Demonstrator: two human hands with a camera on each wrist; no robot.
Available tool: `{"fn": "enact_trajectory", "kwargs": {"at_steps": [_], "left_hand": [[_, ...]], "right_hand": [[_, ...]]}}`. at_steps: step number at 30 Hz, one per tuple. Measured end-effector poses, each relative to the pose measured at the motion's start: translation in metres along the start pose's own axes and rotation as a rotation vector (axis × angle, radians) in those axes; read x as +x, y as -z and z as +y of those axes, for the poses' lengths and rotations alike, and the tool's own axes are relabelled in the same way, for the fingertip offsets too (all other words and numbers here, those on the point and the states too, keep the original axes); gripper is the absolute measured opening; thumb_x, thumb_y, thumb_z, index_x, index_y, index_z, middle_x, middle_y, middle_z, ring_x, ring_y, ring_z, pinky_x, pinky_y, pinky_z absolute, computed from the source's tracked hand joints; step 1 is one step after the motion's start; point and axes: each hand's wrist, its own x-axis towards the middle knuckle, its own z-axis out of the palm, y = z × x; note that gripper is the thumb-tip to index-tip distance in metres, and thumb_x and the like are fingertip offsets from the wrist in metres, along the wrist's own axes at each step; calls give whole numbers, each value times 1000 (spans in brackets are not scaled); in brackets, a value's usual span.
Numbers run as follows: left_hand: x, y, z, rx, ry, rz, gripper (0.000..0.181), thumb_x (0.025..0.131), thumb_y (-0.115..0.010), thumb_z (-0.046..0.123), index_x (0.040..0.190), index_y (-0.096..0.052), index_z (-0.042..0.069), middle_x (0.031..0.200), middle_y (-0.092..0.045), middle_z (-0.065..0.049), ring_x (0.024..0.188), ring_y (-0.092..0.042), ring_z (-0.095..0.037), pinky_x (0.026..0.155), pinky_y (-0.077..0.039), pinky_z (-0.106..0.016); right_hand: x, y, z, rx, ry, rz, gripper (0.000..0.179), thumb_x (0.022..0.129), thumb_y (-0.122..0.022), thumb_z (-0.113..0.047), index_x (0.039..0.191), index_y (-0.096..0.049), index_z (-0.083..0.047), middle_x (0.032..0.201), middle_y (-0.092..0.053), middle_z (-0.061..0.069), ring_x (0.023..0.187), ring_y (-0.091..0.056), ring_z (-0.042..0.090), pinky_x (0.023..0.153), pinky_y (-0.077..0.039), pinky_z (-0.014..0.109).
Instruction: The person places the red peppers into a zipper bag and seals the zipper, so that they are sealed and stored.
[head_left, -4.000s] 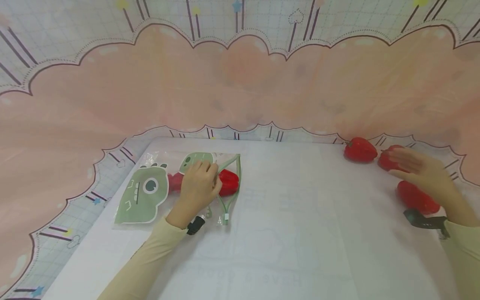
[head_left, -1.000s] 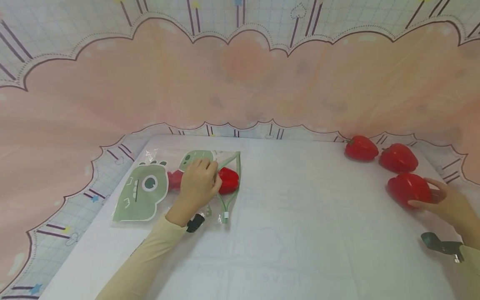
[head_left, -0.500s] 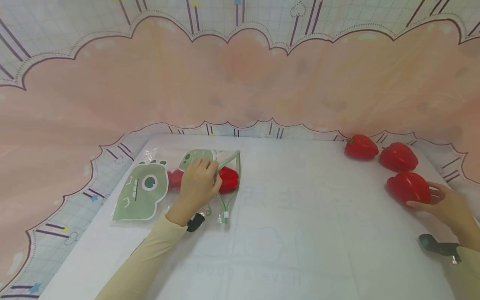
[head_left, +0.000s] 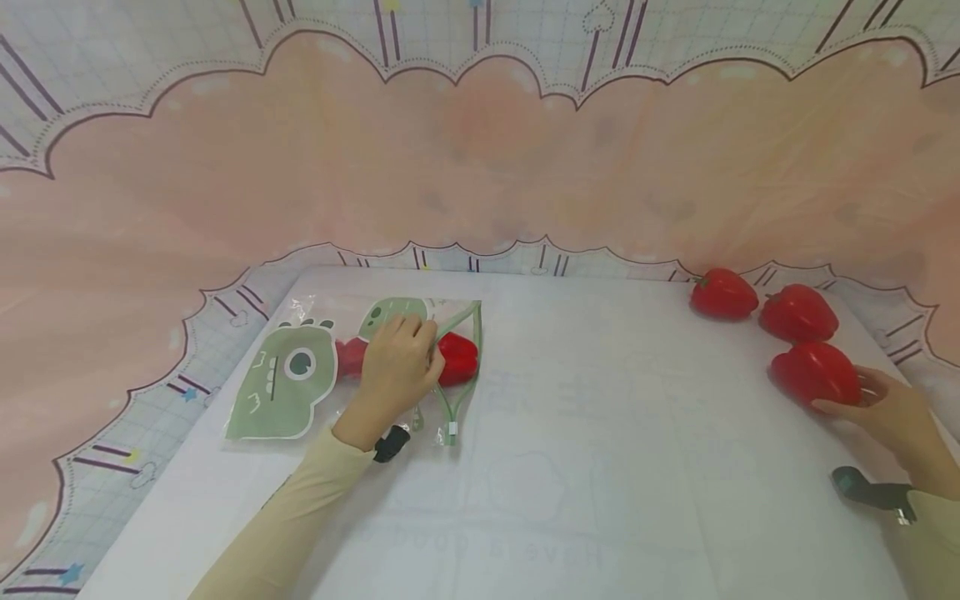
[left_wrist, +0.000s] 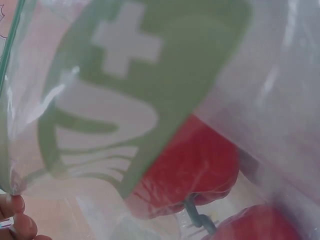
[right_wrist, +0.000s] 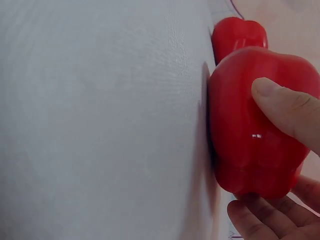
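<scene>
The near bell pepper (head_left: 813,375), red and glossy, lies on its side at the right of the white table (head_left: 600,475), in the grip of the right hand (head_left: 892,408). The right wrist view shows the thumb pressed on the pepper's flank and the fingers curved about its end. Pale yellow sleeves (head_left: 281,517) cover both forearms, and a dark device (head_left: 870,492) juts out below the right wrist.

Level with it on the left side, a clear plastic zip bag (head_left: 281,392) lies flat, printed with a green dinosaur head. The left hand (head_left: 397,358) has its fingers curled down over the bag and pinches its plastic beside the mouth, where the green zip edges spread apart around a white slider (head_left: 452,430). One red bell pepper (head_left: 457,360) sits inside just by that mouth, and another (head_left: 350,360) shows through the plastic on the other side of the hand.

Farther back at the right stand a middle bell pepper (head_left: 798,313), its contact with the gripped one unclear, and a far bell pepper (head_left: 723,295) just beside it. Behind the table hangs a peach curtain (head_left: 480,167) with scalloped, cloud-like borders.
</scene>
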Motion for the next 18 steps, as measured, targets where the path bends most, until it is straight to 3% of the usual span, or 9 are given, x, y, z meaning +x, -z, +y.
{"fn": "enact_trajectory", "kwargs": {"at_steps": [7, 18], "left_hand": [[0, 0, 0, -2, 2, -3, 9, 75, -63, 9, 81, -61, 3, 73, -59, -10, 69, -54, -25, 61, -46, -34], [0, 0, -1, 4, 9, -7, 8, 75, -63, 9, 80, -60, 3, 72, -59, -9, 68, -54, -24, 60, -46, -32]], "right_hand": [[5, 0, 0, 14, -22, -8, 111, 78, -62, -59, 145, -6, 10, 140, -21, 42, 119, -25, 57, 91, -30, 72], [3, -3, -4, 125, 64, 72, 83, 91, -52, -43, 146, -14, 5, 145, -23, 36, 126, -27, 54, 97, -31, 65]]}}
